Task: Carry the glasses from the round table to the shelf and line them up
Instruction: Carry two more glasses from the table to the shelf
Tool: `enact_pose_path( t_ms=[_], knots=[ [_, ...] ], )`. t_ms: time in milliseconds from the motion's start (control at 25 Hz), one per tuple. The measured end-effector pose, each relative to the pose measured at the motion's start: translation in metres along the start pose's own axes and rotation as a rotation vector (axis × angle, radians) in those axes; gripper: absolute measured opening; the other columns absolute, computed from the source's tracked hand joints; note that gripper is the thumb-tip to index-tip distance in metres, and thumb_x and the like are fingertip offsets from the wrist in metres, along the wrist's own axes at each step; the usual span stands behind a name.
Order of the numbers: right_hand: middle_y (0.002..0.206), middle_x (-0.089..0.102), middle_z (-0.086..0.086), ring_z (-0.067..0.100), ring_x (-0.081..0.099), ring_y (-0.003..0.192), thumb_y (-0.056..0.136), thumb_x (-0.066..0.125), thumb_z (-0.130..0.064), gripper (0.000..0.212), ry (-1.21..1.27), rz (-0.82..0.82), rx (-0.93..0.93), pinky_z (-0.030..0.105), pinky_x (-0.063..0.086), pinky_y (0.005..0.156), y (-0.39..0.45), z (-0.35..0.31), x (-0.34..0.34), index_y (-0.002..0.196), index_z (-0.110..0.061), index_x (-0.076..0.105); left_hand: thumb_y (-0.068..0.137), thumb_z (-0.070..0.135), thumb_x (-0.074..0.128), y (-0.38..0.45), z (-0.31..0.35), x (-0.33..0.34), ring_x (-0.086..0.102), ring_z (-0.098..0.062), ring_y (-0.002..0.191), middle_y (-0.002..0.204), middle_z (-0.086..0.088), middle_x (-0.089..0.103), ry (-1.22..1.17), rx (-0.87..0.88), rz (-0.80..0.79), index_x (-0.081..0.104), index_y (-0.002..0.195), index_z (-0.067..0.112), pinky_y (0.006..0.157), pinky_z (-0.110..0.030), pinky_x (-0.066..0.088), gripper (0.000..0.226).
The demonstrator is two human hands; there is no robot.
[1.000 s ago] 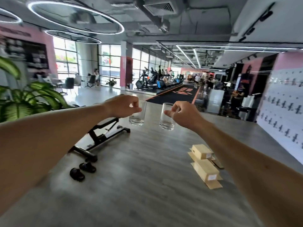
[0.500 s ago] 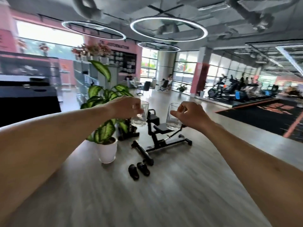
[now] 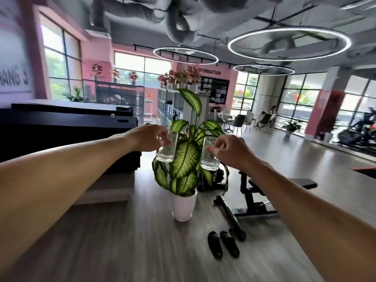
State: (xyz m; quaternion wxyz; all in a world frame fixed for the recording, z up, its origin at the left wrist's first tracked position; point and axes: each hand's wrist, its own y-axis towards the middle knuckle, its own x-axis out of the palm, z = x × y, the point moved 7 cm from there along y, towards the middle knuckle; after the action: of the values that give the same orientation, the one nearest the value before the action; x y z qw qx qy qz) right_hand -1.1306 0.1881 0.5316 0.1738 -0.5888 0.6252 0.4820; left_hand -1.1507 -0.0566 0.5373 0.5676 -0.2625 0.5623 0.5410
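As the person turns to the left, the view swings across the room, and the black slippers [image 3: 222,243] and weight bench [image 3: 262,192] now sit low on the floor. The potted plant [image 3: 184,159] has come to the middle. In front of it the left hand [image 3: 145,138] still pinches one glass [image 3: 166,147] and the right hand [image 3: 228,152] still pinches the other glass [image 3: 209,153], both upright in the air. Far behind stand grey shelves [image 3: 171,106]. I think the carry is under way and no glass is set down yet.
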Motion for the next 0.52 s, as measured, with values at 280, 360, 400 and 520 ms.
enact_pose_path(
  t_ms=[280, 360, 400, 520],
  knots=[
    [0.083, 0.058, -0.013, 0.002, 0.055, 0.076, 0.09, 0.069, -0.044, 0.024, 0.029, -0.039, -0.058, 0.016, 0.036, 0.059, 0.143, -0.008, 0.069, 0.084, -0.022, 0.062, 0.094, 0.047, 0.058, 0.106, -0.102, 0.004, 0.054, -0.016, 0.089, 0.091, 0.01, 0.058, 0.023, -0.032, -0.011, 0.051, 0.076, 0.034, 0.076, -0.031, 0.036, 0.023],
    [0.081, 0.056, -0.015, -0.001, 0.053, 0.073, 0.09, 0.069, -0.045, 0.024, 0.02, -0.059, -0.067, 0.016, 0.035, 0.057, 0.173, -0.003, 0.086, 0.083, -0.023, 0.061, 0.094, 0.048, 0.057, 0.132, -0.123, 0.009, 0.054, -0.017, 0.09, 0.095, 0.007, 0.059, 0.035, -0.038, -0.011, 0.053, 0.079, 0.034, 0.076, -0.032, 0.037, 0.021],
    [0.082, 0.057, -0.013, -0.001, 0.052, 0.073, 0.09, 0.069, -0.044, 0.024, 0.023, -0.067, -0.072, 0.017, 0.036, 0.057, 0.192, 0.001, 0.096, 0.082, -0.023, 0.06, 0.094, 0.048, 0.057, 0.147, -0.134, 0.013, 0.054, -0.017, 0.09, 0.095, 0.006, 0.059, 0.03, -0.043, -0.011, 0.054, 0.08, 0.033, 0.077, -0.032, 0.037, 0.02],
    [0.083, 0.06, -0.011, 0.003, 0.055, 0.075, 0.089, 0.069, -0.045, 0.025, 0.017, -0.077, -0.098, 0.019, 0.037, 0.057, 0.25, 0.015, 0.124, 0.079, -0.025, 0.059, 0.094, 0.047, 0.058, 0.194, -0.166, 0.031, 0.055, -0.018, 0.091, 0.094, 0.007, 0.059, 0.034, -0.066, -0.024, 0.054, 0.08, 0.033, 0.077, -0.032, 0.038, 0.02]
  ],
)
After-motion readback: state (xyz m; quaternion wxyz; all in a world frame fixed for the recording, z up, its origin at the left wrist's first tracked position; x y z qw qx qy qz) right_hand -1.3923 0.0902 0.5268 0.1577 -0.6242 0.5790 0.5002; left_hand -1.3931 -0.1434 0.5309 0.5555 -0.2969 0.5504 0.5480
